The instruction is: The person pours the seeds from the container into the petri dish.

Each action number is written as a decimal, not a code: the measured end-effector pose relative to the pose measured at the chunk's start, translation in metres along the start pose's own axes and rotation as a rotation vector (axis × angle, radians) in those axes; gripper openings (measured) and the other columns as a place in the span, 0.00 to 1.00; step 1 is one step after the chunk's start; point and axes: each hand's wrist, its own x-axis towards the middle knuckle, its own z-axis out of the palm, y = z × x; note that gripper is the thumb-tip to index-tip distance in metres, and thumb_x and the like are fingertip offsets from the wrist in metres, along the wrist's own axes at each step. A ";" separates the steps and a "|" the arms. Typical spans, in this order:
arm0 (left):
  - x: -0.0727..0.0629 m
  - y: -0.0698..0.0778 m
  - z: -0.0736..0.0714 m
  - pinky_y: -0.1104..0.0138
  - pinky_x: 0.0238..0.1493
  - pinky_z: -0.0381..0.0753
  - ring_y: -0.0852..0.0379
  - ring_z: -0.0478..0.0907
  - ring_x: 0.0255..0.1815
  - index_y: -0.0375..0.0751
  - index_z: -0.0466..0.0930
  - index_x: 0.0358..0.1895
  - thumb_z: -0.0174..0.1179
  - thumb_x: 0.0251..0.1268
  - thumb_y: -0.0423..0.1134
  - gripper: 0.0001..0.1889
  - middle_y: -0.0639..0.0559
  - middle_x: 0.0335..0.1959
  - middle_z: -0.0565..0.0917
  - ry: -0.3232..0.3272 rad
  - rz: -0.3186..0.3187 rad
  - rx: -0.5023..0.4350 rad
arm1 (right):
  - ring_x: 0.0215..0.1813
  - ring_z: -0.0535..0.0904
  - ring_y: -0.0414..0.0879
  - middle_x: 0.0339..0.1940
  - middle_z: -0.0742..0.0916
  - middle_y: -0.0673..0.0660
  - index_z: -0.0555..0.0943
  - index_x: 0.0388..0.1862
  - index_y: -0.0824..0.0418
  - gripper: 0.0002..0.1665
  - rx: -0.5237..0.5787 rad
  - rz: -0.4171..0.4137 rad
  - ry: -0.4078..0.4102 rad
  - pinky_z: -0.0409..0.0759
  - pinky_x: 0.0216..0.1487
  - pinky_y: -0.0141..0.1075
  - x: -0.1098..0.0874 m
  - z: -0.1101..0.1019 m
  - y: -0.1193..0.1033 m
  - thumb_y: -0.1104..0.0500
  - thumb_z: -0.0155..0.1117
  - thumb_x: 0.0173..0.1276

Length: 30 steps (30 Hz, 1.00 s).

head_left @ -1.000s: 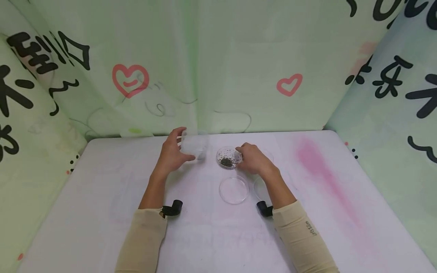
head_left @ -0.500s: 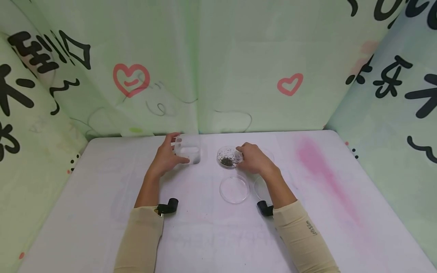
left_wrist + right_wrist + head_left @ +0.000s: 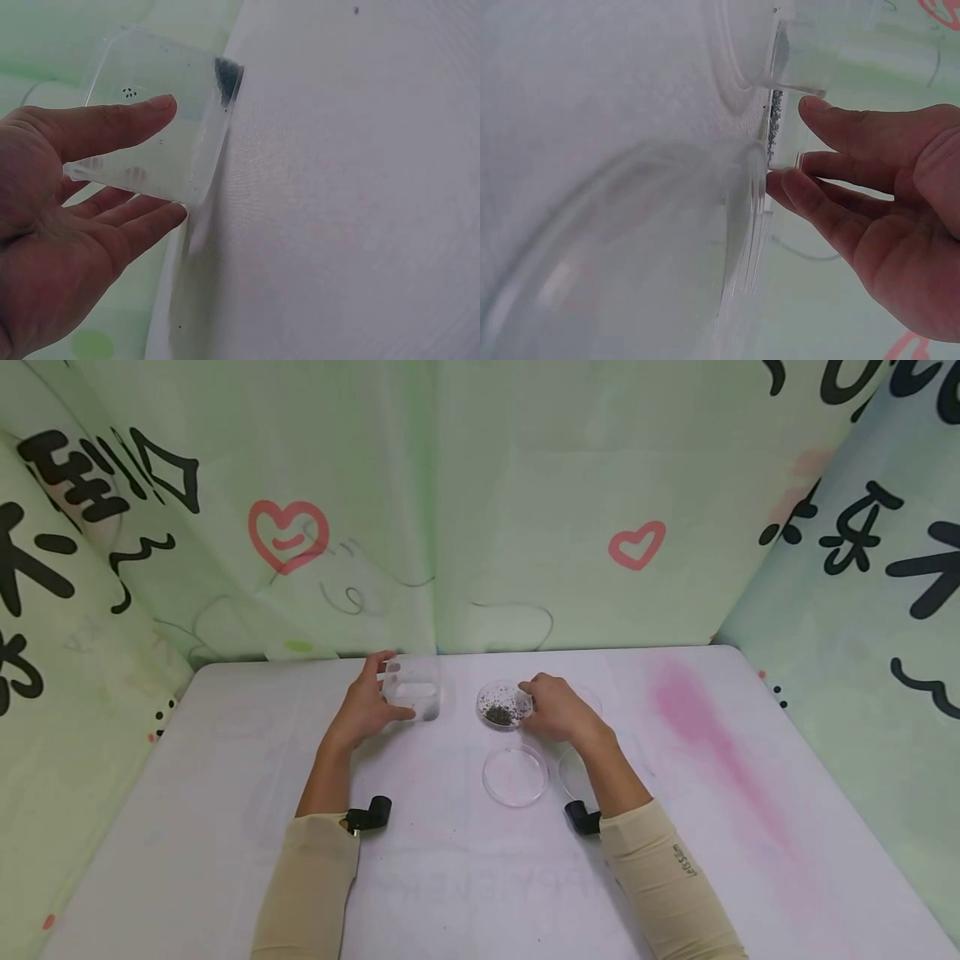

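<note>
My left hand [image 3: 360, 714] grips a clear plastic container [image 3: 415, 672] at the back of the table, thumb on one side and fingers on the other. In the left wrist view the container [image 3: 165, 135] stands on the cloth, and a small heap of dark granules [image 3: 227, 81] lies in its bottom corner. To its right, my right hand [image 3: 558, 712] pinches the edge of a clear petri dish [image 3: 491, 697] resting on the table. Dark granules [image 3: 498, 716] are scattered in that dish, thickest near its front. The right wrist view shows thumb and fingers [image 3: 817, 195] at the dish's rim.
A clear round dish or lid [image 3: 514, 777] lies in front of the petri dish. Another [image 3: 572, 777] is partly hidden by my right forearm, and a third rim [image 3: 592, 700] shows behind my right hand. A green printed curtain [image 3: 510, 485] encloses the white-covered table [image 3: 450, 877].
My left hand has moved left and down with the container, which now stands upright on the table. It has stayed there over the last half second. My right hand has kept its place.
</note>
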 end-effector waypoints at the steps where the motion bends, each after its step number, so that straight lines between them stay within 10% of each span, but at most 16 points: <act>1: 0.000 0.000 0.000 0.44 0.74 0.70 0.38 0.60 0.81 0.51 0.51 0.83 0.75 0.54 0.24 0.56 0.43 0.81 0.59 -0.002 0.002 0.000 | 0.67 0.79 0.65 0.68 0.80 0.73 0.72 0.73 0.74 0.39 -0.003 -0.001 0.001 0.79 0.68 0.53 0.000 0.000 0.000 0.62 0.72 0.66; 30: -0.003 0.000 -0.001 0.41 0.76 0.67 0.37 0.59 0.82 0.59 0.46 0.84 0.78 0.53 0.29 0.61 0.40 0.83 0.56 -0.017 0.004 0.030 | 0.60 0.83 0.60 0.66 0.81 0.72 0.72 0.73 0.73 0.39 0.003 -0.006 0.006 0.83 0.62 0.51 -0.002 0.000 0.001 0.62 0.73 0.65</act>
